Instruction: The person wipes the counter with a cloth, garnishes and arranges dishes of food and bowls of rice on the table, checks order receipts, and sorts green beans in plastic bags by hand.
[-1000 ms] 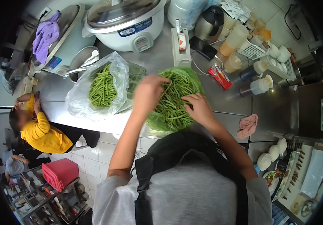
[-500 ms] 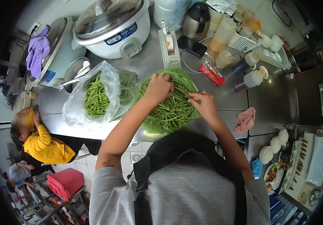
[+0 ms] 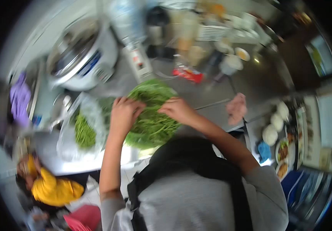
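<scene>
A green plastic bag (image 3: 140, 141) lies open on the steel counter, heaped with green beans (image 3: 154, 125). My left hand (image 3: 125, 113) is over the left side of the heap, its fingers curled in. On the heap's right side is my right hand (image 3: 177, 111), thumb and fingertips pinched together. Motion blur hides what, if anything, is between the fingers of either hand. Left of my left forearm stands a clear plastic bag (image 3: 67, 140) with more green beans (image 3: 85, 133) inside.
A rice cooker (image 3: 83, 57) stands at the back left, beside a power strip (image 3: 139, 63). Behind the beans are a red packet (image 3: 188, 74) and sauce bottles (image 3: 230, 64). A pink cloth (image 3: 237, 109) lies right. A person in yellow (image 3: 54, 184) is at the lower left.
The whole view has swung and blurred, so the counter things sit further left. My right hand has come inward over the beans, and my left fingers have drawn back toward the bag's left side.
</scene>
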Available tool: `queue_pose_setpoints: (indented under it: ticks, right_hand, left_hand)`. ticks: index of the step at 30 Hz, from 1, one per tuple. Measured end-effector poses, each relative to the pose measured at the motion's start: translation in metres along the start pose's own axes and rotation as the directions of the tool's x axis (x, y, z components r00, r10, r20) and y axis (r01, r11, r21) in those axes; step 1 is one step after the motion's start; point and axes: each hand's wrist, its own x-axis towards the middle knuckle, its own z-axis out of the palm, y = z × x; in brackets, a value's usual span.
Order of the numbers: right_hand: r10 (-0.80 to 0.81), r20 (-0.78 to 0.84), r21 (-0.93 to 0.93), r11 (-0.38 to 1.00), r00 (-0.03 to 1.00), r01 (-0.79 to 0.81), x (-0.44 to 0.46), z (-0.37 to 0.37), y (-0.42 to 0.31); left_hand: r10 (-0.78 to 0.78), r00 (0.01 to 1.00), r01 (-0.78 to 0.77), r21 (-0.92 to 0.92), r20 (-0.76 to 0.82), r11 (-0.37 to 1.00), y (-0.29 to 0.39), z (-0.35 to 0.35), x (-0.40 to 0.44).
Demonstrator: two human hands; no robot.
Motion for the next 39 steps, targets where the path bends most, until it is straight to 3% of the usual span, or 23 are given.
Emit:
queue_pose_setpoints:
  ticks: [3, 7, 9, 12, 16, 20, 23, 25, 28, 32, 35, 38, 39]
  right_hand:
    - [0.113, 0.017, 0.094, 0.989, 0.993, -0.114, -0.002, -0.009, -0.021]
    - [0.025, 0.095, 0.136, 0.990, 0.995, -0.038, -0.009, -0.009, -0.021]
    - [0.115, 0.193, 0.250, 0.955, 0.974, -0.162, -0.010, -0.023, -0.033]
    - [0.148, 0.130, 0.371, 0.910, 0.980, -0.186, -0.012, -0.024, -0.035]
    - [0.284, 0.119, 0.655, 0.698, 0.951, -0.290, -0.013, -0.024, -0.038]
    - [0.337, -0.022, 0.795, 0.577, 0.941, -0.188, -0.010, -0.027, -0.041]
    - [0.410, -0.077, 0.777, 0.596, 0.909, -0.203, -0.006, -0.020, -0.038]
    - [0.460, -0.117, 0.774, 0.598, 0.880, -0.210, -0.003, -0.013, -0.034]
    - [0.374, -0.257, 0.492, 0.844, 0.891, -0.213, -0.004, -0.009, -0.031]
    - [0.273, -0.412, 0.348, 0.929, 0.869, -0.126, 0.006, -0.003, -0.042]
    - [0.177, -0.449, 0.239, 0.968, 0.876, -0.074, 0.008, -0.008, -0.051]
    - [0.086, -0.332, 0.148, 0.988, 0.940, -0.038, 0.015, -0.009, -0.041]
    - [0.079, -0.265, 0.117, 0.992, 0.961, -0.049, 0.014, -0.013, -0.040]
  left_hand:
    - [0.057, 0.998, -0.058, 0.023, 0.016, 0.998, 0.013, 0.001, -0.001]
    - [0.092, 0.996, -0.092, -0.021, 0.019, 0.996, 0.025, -0.001, 0.003]
    - [0.087, 0.996, -0.087, -0.041, 0.005, 0.995, 0.026, 0.001, 0.003]
    - [0.081, 0.996, -0.083, -0.083, -0.032, 0.993, 0.030, 0.004, 0.005]
    - [0.000, 0.997, -0.019, -0.245, -0.078, 0.969, 0.029, 0.022, -0.001]
    - [-0.177, 0.983, 0.132, -0.477, -0.051, 0.869, 0.045, 0.040, -0.012]
    - [-0.361, 0.932, 0.261, -0.696, 0.003, 0.668, 0.042, 0.066, -0.022]
    - [-0.427, 0.904, 0.309, -0.716, 0.017, 0.626, 0.049, 0.064, -0.024]
    - [-0.475, 0.879, 0.343, -0.742, 0.038, 0.576, 0.063, 0.052, -0.025]
    - [-0.519, 0.854, 0.357, -0.749, 0.021, 0.558, 0.064, 0.050, -0.030]
    - [-0.548, 0.836, 0.345, -0.761, -0.017, 0.550, 0.060, 0.053, -0.032]
    - [-0.499, 0.835, 0.260, -0.635, -0.229, 0.727, 0.053, 0.055, -0.034]
    - [-0.420, 0.863, 0.217, -0.545, -0.281, 0.810, 0.053, 0.050, -0.034]
